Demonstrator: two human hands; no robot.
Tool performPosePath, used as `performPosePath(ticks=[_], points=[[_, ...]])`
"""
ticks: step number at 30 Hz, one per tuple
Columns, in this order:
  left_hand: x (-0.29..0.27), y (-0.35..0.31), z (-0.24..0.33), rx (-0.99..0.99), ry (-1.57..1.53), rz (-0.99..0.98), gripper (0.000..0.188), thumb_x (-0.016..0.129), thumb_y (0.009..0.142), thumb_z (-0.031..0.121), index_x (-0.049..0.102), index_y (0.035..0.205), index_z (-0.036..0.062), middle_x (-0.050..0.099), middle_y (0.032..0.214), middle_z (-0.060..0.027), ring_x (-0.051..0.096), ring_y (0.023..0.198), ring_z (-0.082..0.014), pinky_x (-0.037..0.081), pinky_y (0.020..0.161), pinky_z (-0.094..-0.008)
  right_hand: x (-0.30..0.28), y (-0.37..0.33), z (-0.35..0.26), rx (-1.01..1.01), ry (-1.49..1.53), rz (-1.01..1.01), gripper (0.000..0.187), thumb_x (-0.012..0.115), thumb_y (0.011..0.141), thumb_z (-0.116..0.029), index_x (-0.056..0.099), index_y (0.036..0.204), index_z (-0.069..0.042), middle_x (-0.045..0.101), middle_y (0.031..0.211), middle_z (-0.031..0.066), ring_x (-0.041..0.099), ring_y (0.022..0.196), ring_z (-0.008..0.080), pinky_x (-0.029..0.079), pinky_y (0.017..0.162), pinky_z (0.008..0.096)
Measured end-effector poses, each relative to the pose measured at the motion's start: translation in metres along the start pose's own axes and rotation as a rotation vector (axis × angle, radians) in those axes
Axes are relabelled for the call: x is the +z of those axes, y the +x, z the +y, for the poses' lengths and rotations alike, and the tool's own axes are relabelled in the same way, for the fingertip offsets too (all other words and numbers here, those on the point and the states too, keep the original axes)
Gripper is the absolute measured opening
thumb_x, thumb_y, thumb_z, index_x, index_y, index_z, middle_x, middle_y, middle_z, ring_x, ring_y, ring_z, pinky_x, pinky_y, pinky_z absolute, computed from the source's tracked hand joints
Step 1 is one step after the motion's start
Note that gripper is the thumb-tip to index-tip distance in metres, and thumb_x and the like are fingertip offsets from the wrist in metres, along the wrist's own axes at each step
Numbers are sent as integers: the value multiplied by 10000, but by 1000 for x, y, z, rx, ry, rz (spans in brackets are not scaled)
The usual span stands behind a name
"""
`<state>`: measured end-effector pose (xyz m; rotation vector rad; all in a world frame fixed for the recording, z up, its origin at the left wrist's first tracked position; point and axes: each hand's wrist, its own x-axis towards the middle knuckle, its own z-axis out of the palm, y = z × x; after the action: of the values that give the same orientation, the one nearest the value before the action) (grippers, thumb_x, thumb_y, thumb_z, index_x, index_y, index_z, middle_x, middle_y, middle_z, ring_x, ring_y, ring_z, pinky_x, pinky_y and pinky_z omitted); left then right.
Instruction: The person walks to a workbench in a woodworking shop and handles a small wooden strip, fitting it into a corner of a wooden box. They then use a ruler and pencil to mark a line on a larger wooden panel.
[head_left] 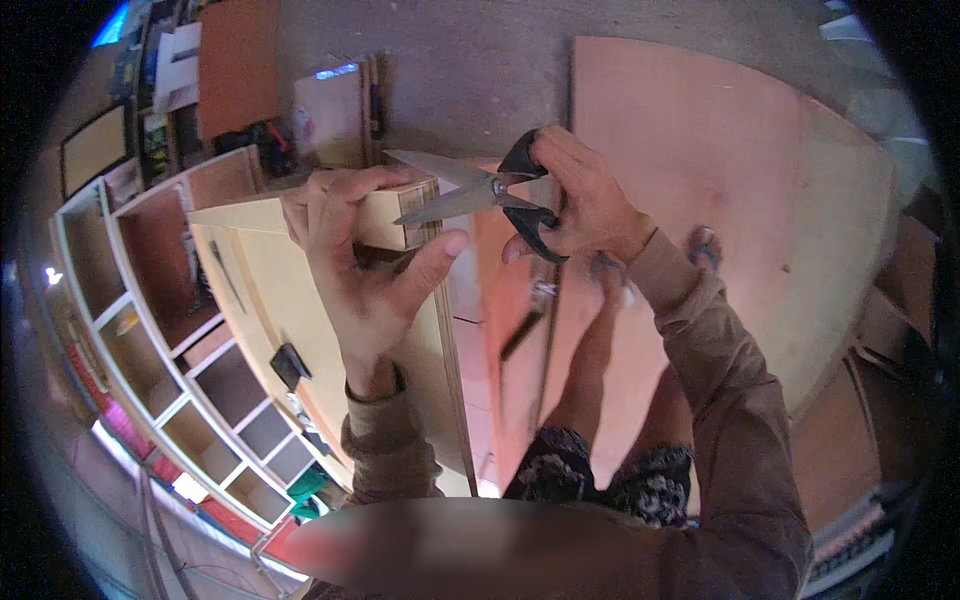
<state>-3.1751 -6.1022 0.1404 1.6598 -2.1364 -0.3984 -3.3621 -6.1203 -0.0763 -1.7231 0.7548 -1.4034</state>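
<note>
My right hand (585, 200) grips a pair of scissors (455, 205) by its black handles. The blades are spread apart and point left, the lower one crossing in front of the layered end of a pale wooden panel (385, 222). Whether the blades touch the wood I cannot tell. My left hand (350, 260) is closed over that same corner, fingers bent across the top and thumb stretched along the near side, just below the lower blade. Part of the corner is hidden behind the fingers.
A small dark flat object (290, 367) lies on the panel's pale surface. White-edged open shelving (150, 340) stands at left. A large brown board (690, 130) spreads beneath my feet on the right. Several boards, among them a reddish-brown one (238, 65), lean at the far left.
</note>
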Motion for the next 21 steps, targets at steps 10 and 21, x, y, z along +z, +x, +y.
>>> performPosePath(ticks=[10,21], points=[[14,-1,0,-86,-24,73,411,905,850,179,648,1139,40,615,1098,-59,540,1116,-235,402,1047,-363,15,27,16,-159,2,85,611,928,669,-226,608,1134,9,631,1065,224,644,983,467,570,822,513],[18,-8,3,-167,-133,133,342,765,984,193,644,1246,10,570,1154,-78,528,1121,-217,387,1073,-366,28,29,7,-38,46,157,522,901,697,-204,629,1108,-33,644,1039,196,663,969,452,581,831,521]])
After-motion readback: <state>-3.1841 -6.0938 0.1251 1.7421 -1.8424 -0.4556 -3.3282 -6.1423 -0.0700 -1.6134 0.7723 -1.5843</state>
